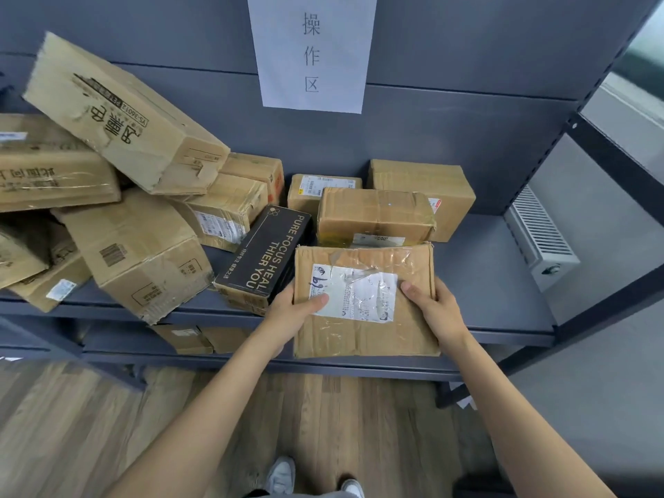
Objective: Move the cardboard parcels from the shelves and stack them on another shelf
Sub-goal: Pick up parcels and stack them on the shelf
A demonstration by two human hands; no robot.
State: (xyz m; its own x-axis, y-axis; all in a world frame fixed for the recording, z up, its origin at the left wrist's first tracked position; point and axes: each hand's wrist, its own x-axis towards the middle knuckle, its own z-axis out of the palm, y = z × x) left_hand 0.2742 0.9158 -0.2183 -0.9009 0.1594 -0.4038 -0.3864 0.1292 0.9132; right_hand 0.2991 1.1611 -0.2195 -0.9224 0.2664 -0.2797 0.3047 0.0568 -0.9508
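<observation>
While both hands, left hand (294, 310) and right hand (433, 306), grip 1 flat parcel (363, 303) over the shelf (496, 282), many jumbled parcels (136, 246) remain unstacked.

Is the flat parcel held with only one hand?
No, the left hand and right hand both grip the flat parcel by its sides.

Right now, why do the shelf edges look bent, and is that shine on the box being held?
Head view: the wide-angle lens bows the shelf upright and tilts the boxes at the left. Head view: glossy tape on the held parcel catches soft glare near its label, between the left hand and right hand. Head view: lighting is even, shadows faint.
</observation>
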